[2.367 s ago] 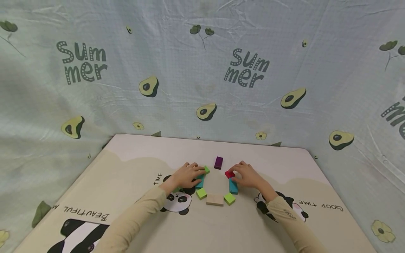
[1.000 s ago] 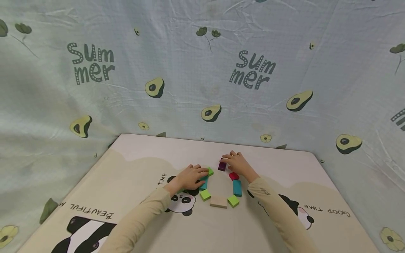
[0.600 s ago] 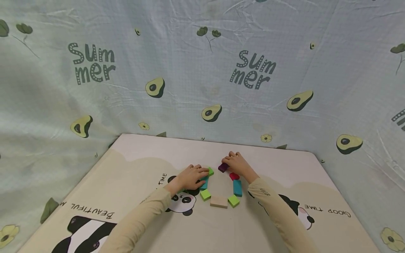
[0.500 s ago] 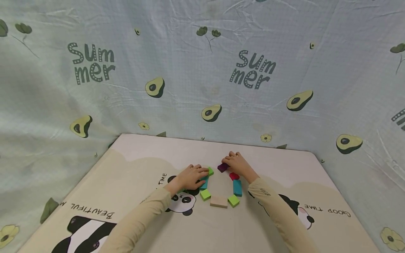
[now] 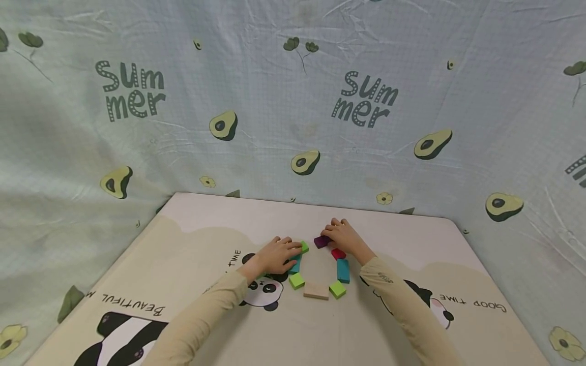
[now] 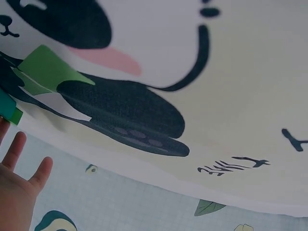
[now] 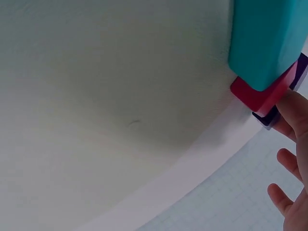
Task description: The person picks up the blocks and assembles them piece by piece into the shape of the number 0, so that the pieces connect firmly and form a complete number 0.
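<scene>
My right hand [image 5: 344, 238] pinches a purple block [image 5: 320, 242] at the far end of a ring of blocks. Just nearer lies a red block [image 5: 338, 253], touching or almost touching a blue block [image 5: 343, 271]; the right wrist view shows the purple block [image 7: 267, 118] behind the red one. My left hand [image 5: 276, 255] rests over the ring's left side. Its fingers touch a far green block [image 5: 304, 247], and its thumb lies by the left blue block [image 5: 295, 264], which the hand partly covers. The left wrist view shows its fingers spread.
At the ring's near end lie a natural wood block [image 5: 316, 291], a left green block [image 5: 296, 280] and a right green block [image 5: 337, 289]. The panda-print tabletop [image 5: 220, 325] ends at a patterned curtain [image 5: 256, 157] behind.
My right hand has gone from the red block to the purple one and turned it from lengthwise to crosswise. The left hand stays by the green and blue blocks. The view has shifted slightly.
</scene>
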### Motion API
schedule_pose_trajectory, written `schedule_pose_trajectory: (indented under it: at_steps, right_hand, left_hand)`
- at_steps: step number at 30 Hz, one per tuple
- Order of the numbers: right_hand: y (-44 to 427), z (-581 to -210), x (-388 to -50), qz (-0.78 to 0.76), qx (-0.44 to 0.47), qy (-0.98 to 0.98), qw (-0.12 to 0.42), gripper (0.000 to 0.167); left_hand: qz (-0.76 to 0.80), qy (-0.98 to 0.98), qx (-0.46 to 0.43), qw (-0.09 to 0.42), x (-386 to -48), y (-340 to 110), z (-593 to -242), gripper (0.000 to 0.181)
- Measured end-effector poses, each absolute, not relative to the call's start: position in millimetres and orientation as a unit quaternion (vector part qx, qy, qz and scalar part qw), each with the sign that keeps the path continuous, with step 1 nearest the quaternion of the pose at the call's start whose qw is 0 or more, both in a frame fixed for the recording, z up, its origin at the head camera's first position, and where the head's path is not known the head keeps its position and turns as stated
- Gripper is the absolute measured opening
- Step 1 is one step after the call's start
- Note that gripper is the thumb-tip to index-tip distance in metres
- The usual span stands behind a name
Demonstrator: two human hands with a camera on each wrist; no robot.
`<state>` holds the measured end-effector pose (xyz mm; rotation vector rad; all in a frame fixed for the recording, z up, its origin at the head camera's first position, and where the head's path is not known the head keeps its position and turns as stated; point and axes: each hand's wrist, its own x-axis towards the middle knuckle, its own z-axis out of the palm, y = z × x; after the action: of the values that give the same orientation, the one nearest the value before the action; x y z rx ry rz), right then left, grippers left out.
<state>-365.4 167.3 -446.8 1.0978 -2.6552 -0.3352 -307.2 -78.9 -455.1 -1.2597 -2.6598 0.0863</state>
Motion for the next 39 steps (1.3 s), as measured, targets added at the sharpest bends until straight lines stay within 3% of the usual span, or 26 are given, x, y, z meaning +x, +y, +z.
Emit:
schedule_pose_trajectory:
  at_steps: [8,39]
  right_hand:
    - [163.2,-439.7,-360.5,-0.083,0.394,-0.905,0.136,0.028]
    - [153.1,-439.5,-356.1,-0.031,0.366,-0.928,0.062,0.028]
  left_hand:
    - [0.02,-0.902,-0.422,0.091,-307.6,-78.5,-456.4,0.041]
    - [0.021,-0.903,-0.42,0.086,-304.7,-78.7,-453.2,0.04]
